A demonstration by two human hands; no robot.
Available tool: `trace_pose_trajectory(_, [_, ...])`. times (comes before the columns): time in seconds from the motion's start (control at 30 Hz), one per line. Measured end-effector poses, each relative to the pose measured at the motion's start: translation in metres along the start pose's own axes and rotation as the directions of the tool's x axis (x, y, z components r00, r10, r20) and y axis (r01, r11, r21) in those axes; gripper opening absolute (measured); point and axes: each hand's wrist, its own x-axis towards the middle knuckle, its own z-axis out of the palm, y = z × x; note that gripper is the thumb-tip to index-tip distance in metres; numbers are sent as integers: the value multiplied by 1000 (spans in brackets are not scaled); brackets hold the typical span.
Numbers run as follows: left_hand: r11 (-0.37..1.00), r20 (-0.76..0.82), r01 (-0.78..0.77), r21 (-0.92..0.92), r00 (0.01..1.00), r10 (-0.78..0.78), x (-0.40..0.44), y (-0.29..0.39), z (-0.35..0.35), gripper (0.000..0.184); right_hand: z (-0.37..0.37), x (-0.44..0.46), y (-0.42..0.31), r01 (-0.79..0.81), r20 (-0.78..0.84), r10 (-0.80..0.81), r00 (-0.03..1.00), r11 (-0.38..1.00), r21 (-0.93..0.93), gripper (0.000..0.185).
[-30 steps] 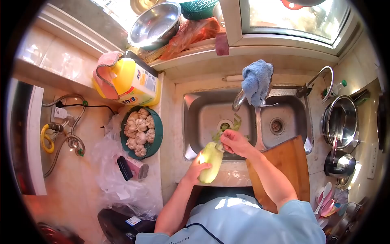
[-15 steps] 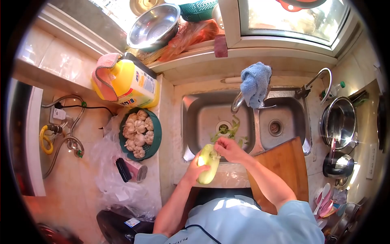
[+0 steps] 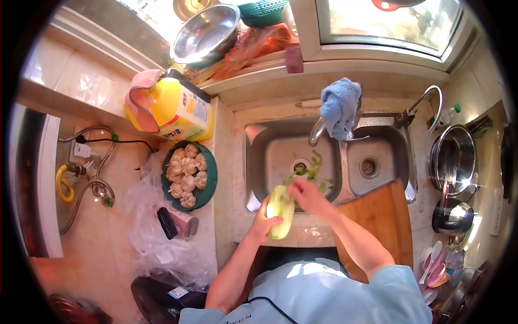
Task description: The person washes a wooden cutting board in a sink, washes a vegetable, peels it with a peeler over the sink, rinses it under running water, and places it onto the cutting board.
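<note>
My left hand [image 3: 263,222] is wrapped round a thick pale green squash [image 3: 281,210], largely peeled, held tilted over the front rim of the sink. Beside the squash's upper end is my right hand [image 3: 309,195], fingers curled together and smeared by motion; what they hold, if anything, is hidden. Green strips of peel [image 3: 308,168] lie in the left sink basin [image 3: 270,146], around its drain, beyond the hands.
A wooden cutting board [image 3: 377,221] rests over the right basin's front corner. A blue cloth [image 3: 340,108] drapes the faucet. To the left stand a green basket [image 3: 214,181] of garlic bulbs [image 3: 188,166] and a yellow jug [image 3: 175,108]. Pans [image 3: 453,162] sit at right.
My right hand has shifted slightly right and away from the squash's upper end. The squash is turned a little in my left hand and stands more upright. The view has shifted slightly.
</note>
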Motion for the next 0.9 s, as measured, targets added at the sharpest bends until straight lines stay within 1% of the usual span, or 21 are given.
trace_pose_trajectory(0.03, [1000,6,-2,23,1000,1,-4,-3,0,89,-4,8,11,-20,-118,21,993,1000,16,18])
trace_pose_trajectory(0.07, [999,7,-9,42,1000,8,-7,-6,1,89,-8,23,36,-30,-231,56,971,993,116,17])
trace_pose_trajectory(0.17, [998,-73,-65,15,995,65,-5,-18,-1,91,-4,-2,4,-73,-115,109,987,957,281,18])
trace_pose_trajectory(0.2, [998,-69,-61,-9,996,61,-6,-15,1,91,4,-11,7,-158,10,164,986,931,328,20])
trace_pose_trajectory(0.27, [997,-52,-58,-58,997,55,-3,-6,8,92,13,-20,2,-126,60,115,992,964,233,20])
trace_pose_trajectory(0.3, [997,-45,-67,-32,997,66,-4,-6,8,92,15,-25,-1,-115,91,99,991,975,191,20])
trace_pose_trajectory(0.33, [997,-38,-77,-3,996,77,-5,-6,7,93,11,-22,-5,-51,10,50,999,994,94,20])
trace_pose_trajectory(0.37, [996,-28,-89,25,996,90,-5,-6,7,93,6,-8,1,-29,-83,36,996,995,91,20])
trace_pose_trajectory(0.43, [999,5,-39,23,999,39,-13,-9,8,93,-6,14,20,6,-270,16,963,997,78,21])
trace_pose_trajectory(0.47, [1000,19,-18,24,1000,18,-16,-8,8,93,-11,11,25,-32,-245,64,967,991,134,21])
trace_pose_trajectory(0.53, [985,-35,-88,147,995,94,-9,-7,8,93,-19,11,18,-96,-184,142,973,966,240,23])
trace_pose_trajectory(0.57, [974,-72,-105,200,990,122,-13,-13,7,93,-14,0,15,-165,-44,180,983,959,231,23])
trace_pose_trajectory(0.6, [964,-102,-112,241,985,140,-9,-17,5,91,-12,-13,-9,-228,87,214,973,951,211,23])
trace_pose_trajectory(0.63, [953,-62,-133,273,986,156,-1,-17,2,90,-10,-19,-23,-278,211,239,948,944,179,23])
trace_pose_trajectory(0.7, [924,16,-171,341,984,176,6,-16,-3,88,6,-26,-15,-105,203,76,976,985,137,22])
trace_pose_trajectory(0.73, [927,-1,-158,340,986,169,4,-11,-2,88,13,-26,-9,-17,200,-7,980,993,120,21])
trace_pose_trajectory(0.8, [933,-36,-133,334,987,154,-2,-3,5,87,7,-12,5,-80,114,63,991,986,147,21])
trace_pose_trajectory(0.83, [906,-29,-148,396,984,173,-4,-3,3,87,0,-3,13,-113,72,103,992,980,162,21])
trace_pose_trajectory(0.87, [876,-18,-160,455,982,188,-9,-4,-1,87,-8,6,23,-71,-2,74,997,972,225,20])
trace_pose_trajectory(0.9, [841,-7,-173,512,979,206,-11,-4,-3,87,-16,11,40,-125,-33,140,990,953,276,19])
